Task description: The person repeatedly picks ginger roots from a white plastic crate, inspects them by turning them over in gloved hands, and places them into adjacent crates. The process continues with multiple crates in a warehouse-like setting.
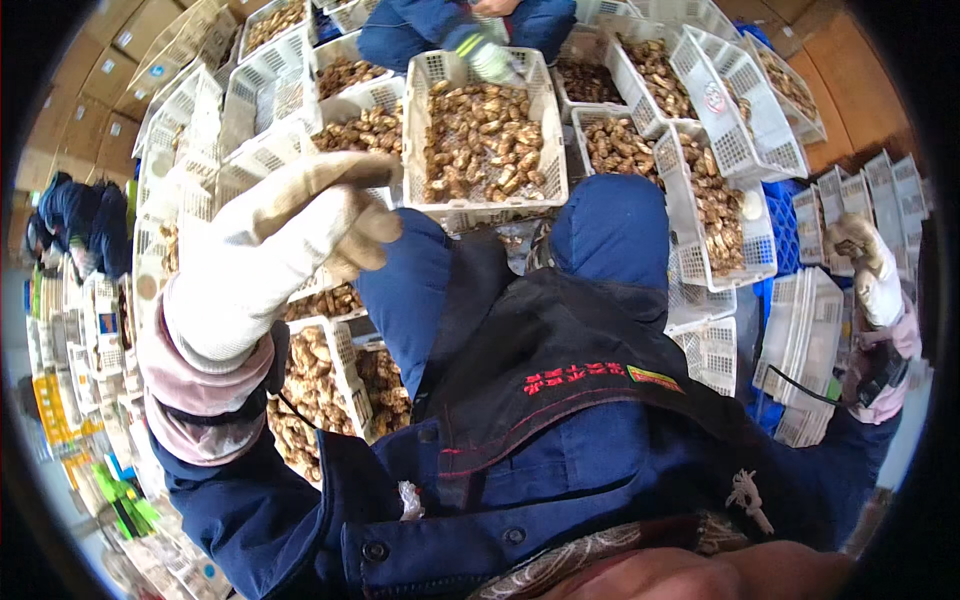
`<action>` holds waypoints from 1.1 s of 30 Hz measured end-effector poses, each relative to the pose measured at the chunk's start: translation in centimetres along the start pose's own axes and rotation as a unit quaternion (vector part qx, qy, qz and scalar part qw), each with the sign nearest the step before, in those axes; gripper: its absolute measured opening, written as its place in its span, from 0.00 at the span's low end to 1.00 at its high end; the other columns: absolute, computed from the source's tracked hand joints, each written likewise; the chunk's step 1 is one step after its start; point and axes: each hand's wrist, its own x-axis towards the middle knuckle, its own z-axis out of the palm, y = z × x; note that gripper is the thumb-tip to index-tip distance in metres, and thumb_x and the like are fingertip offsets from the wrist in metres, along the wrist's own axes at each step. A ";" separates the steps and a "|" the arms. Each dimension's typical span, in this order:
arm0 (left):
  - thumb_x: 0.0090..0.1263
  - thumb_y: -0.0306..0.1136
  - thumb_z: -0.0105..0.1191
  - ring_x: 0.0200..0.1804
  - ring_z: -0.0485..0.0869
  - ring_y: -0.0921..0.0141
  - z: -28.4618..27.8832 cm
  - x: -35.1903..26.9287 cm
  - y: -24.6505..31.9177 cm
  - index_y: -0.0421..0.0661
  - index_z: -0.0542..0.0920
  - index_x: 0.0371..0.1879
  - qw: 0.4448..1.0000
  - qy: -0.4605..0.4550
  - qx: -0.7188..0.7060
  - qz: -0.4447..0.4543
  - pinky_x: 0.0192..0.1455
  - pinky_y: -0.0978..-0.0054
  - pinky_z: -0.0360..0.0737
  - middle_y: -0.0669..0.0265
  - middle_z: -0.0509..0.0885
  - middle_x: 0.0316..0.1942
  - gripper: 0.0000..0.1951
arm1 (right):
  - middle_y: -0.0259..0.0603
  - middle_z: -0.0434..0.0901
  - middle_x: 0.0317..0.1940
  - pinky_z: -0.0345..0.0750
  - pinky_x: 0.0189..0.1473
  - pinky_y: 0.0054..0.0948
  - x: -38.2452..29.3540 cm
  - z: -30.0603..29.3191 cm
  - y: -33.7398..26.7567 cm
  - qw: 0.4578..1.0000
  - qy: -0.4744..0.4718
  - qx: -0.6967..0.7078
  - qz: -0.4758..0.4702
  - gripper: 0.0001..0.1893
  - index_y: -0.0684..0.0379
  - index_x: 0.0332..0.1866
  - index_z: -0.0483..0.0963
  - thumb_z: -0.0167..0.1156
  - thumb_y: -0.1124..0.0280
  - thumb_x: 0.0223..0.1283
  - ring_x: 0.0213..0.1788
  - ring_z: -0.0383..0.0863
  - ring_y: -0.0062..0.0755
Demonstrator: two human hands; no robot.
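Note:
My left hand [289,244], in a white knitted glove with tan-coated fingers, is raised at the left above the crates. One digit stretches out while the others curl, and I see nothing in it. Far off to the right is my right hand [870,266], in a similar glove. Its fingers are bent beside stacked white crates, and its grip is too small to make out. Between and beyond my knees stands a white plastic crate [411,161] holding knobbly tan-brown produce [484,139], either mushrooms or tubers.
A co-worker's gloved hand [495,64] reaches into the crate's far end. More produce-filled crates [716,202] surround my legs. Nested crates [799,322] stand at the right by a blue plastic crate [784,217]. Another person [82,221] bends over at far left, near cardboard boxes [112,75].

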 end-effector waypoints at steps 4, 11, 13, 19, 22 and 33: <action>0.77 0.48 0.48 0.47 0.82 0.71 -1.3 5.3 0.2 0.31 0.67 0.66 0.989 -0.119 0.028 0.082 0.52 0.76 0.78 0.56 0.81 0.51 0.31 | 0.50 0.75 0.59 0.71 0.65 0.37 5.4 4.6 -3.9 0.980 -0.180 -0.022 0.081 0.40 0.71 0.68 0.62 0.65 0.50 0.60 0.61 0.76 0.38; 0.77 0.42 0.48 0.50 0.83 0.62 -3.7 17.2 -12.0 0.36 0.73 0.61 0.766 0.134 -0.539 0.322 0.52 0.67 0.81 0.53 0.83 0.51 0.23 | 0.48 0.78 0.59 0.72 0.64 0.33 27.0 24.3 2.0 0.943 -0.321 -0.082 -0.045 0.23 0.63 0.67 0.67 0.54 0.66 0.69 0.61 0.77 0.36; 0.74 0.34 0.48 0.48 0.86 0.56 -4.9 19.6 -16.7 0.36 0.81 0.45 0.600 0.071 -0.750 0.270 0.50 0.60 0.85 0.50 0.87 0.41 0.14 | 0.47 0.79 0.57 0.72 0.64 0.34 32.5 31.2 4.9 0.941 -0.313 -0.129 -0.017 0.23 0.61 0.65 0.69 0.55 0.63 0.68 0.61 0.77 0.36; 0.78 0.38 0.45 0.54 0.80 0.61 -4.9 23.1 -25.7 0.37 0.72 0.58 0.790 0.422 -0.417 0.153 0.59 0.63 0.78 0.55 0.79 0.53 0.19 | 0.52 0.75 0.61 0.70 0.65 0.37 44.5 44.7 14.0 0.890 -0.399 -0.216 -0.031 0.30 0.58 0.66 0.69 0.58 0.55 0.60 0.64 0.74 0.49; 0.78 0.38 0.45 0.53 0.79 0.62 -5.3 23.2 -26.2 0.37 0.68 0.61 0.709 0.363 -0.593 0.120 0.57 0.66 0.79 0.54 0.76 0.53 0.20 | 0.53 0.64 0.70 0.67 0.69 0.39 47.8 48.4 17.3 0.917 -0.287 -0.276 -0.027 0.35 0.55 0.72 0.60 0.57 0.53 0.60 0.69 0.68 0.51; 0.76 0.31 0.49 0.58 0.77 0.63 -4.2 23.7 -26.2 0.41 0.67 0.64 0.769 0.330 -0.532 0.131 0.61 0.69 0.78 0.56 0.74 0.56 0.20 | 0.53 0.63 0.70 0.65 0.70 0.38 52.7 52.3 20.6 0.884 -0.344 -0.314 0.034 0.46 0.51 0.75 0.56 0.67 0.47 0.52 0.69 0.67 0.50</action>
